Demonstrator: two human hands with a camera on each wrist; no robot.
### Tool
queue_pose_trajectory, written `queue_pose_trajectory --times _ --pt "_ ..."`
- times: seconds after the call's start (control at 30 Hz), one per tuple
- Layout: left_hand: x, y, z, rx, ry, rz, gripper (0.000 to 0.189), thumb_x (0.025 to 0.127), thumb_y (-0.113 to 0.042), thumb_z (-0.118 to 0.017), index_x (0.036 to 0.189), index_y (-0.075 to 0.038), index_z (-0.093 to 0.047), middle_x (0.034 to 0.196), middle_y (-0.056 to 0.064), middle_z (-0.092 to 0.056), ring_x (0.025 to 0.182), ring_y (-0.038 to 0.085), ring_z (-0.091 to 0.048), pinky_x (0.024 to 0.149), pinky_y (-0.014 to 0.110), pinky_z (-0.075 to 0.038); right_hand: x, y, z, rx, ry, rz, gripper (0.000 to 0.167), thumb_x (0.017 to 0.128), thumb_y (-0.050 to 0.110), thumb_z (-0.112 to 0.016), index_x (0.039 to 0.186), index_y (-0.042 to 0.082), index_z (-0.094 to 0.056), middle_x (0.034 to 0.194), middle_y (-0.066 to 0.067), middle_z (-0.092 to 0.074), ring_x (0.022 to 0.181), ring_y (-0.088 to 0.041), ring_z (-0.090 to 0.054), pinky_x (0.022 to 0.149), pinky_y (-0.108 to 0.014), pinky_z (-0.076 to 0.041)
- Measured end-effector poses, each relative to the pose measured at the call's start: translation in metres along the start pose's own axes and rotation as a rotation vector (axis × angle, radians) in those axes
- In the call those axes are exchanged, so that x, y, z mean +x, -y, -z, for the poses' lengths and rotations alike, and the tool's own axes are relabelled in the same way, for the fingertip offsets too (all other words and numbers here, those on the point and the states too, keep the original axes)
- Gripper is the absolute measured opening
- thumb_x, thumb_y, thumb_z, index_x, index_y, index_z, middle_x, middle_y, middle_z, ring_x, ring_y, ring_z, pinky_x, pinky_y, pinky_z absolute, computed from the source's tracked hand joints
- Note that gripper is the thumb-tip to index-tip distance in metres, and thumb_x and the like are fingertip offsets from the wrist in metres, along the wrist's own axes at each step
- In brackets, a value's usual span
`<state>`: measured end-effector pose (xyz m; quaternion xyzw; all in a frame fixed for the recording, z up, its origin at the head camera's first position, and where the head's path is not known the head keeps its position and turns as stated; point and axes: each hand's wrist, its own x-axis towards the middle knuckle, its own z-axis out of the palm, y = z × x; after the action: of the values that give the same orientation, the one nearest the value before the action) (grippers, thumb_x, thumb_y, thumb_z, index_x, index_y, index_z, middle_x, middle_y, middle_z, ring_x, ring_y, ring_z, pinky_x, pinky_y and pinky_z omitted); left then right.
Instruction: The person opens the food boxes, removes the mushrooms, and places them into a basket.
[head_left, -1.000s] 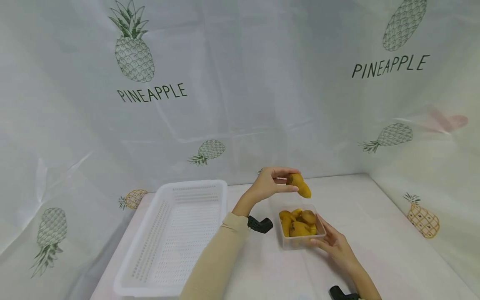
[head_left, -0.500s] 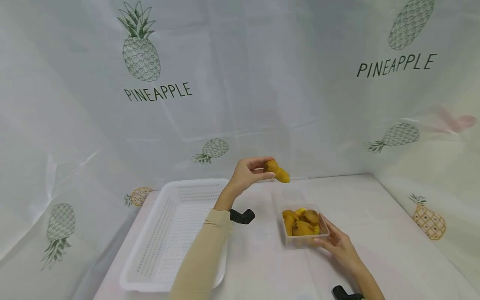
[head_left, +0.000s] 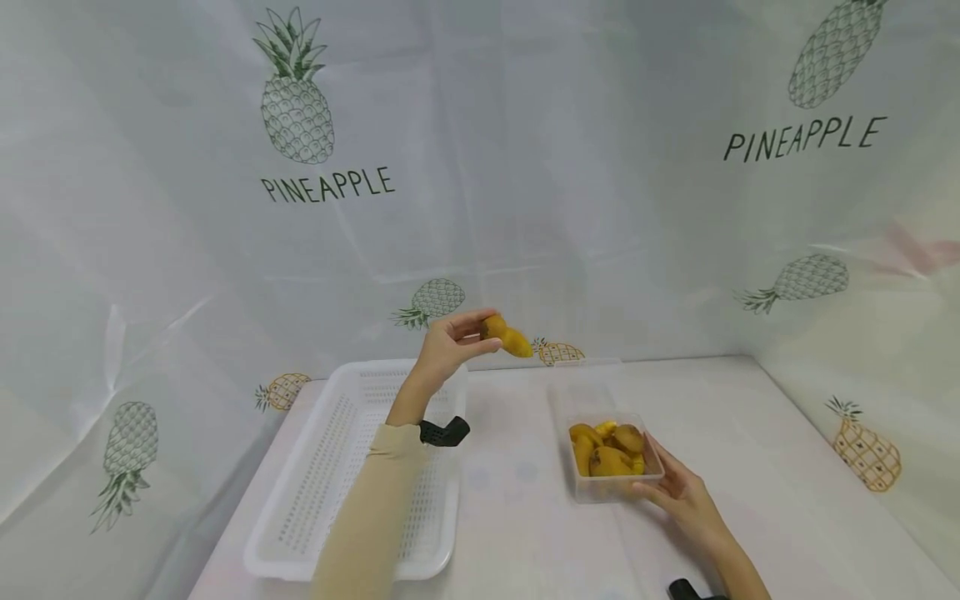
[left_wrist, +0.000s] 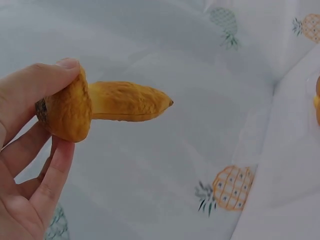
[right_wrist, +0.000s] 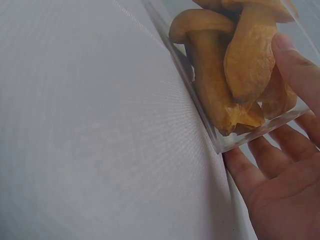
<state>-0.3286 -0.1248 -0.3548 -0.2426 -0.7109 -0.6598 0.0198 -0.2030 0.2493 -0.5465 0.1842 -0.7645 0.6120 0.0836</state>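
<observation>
A yellow-brown mushroom (left_wrist: 120, 101) is pinched by its cap between the thumb and fingers of my left hand (head_left: 442, 348), its stem pointing away to the right. That hand is raised over the far right part of the white basket (head_left: 262, 533). On the table, a clear plastic box (head_left: 600, 490) holds several more mushrooms (head_left: 611, 461). My right hand (head_left: 686, 500) grips the box's right side near a corner. In the right wrist view, the thumb lies over one wall of the box and the fingers (right_wrist: 272, 155) reach along its bottom edge.
The box's clear lid (head_left: 585, 387) stands open behind it. A white curtain (head_left: 510, 208) printed with pineapples hangs behind and beside the table (head_left: 750, 450). The perforated basket takes up the table's left side.
My left hand has moved left with the mushroom, from above the box to over the basket's right side. My right hand still holds the box, and the head view has shifted slightly.
</observation>
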Motion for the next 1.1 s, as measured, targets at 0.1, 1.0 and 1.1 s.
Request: queue_pose_trajectory --times 0.1,1.0,1.1 --pt "-0.007 0.0 0.014 0.008 -0.026 0.016 0.046 0.086 -0.005 -0.079 0.13 -0.006 -0.066 0.126 0.013 -0.066 0.118 0.03 -0.062 0.094 0.033 -0.054 -0.001 -0.001 0.0 0.0 -0.005 0.002 0.076 0.092 -0.004 -0.068 0.156 0.002 -0.029 0.158 -0.017 -0.026 0.119 0.002 -0.053 0.079 -0.022 -0.056" --pt "-0.057 0.043 0.108 0.2 -0.211 0.153 0.053 0.084 -0.021 -0.083 0.132 -0.006 -0.064 0.133 0.011 -0.061 0.118 0.03 -0.06 0.092 0.029 -0.054 -0.002 -0.006 0.001 0.028 0.01 -0.026 0.076 0.093 -0.002 -0.068 0.157 0.002 -0.026 0.162 -0.014 -0.021 0.13 0.009 -0.038 0.09 -0.019 -0.051" --pt "-0.059 0.05 0.116 0.232 -0.203 0.206 0.056 0.084 -0.024 -0.083 0.133 -0.006 -0.064 0.133 0.013 -0.062 0.118 0.031 -0.06 0.095 0.033 -0.053 0.0 -0.005 0.001 0.028 0.022 0.001 0.076 0.093 -0.004 -0.066 0.157 0.001 -0.025 0.162 -0.016 -0.019 0.131 0.008 -0.038 0.09 -0.018 -0.051"
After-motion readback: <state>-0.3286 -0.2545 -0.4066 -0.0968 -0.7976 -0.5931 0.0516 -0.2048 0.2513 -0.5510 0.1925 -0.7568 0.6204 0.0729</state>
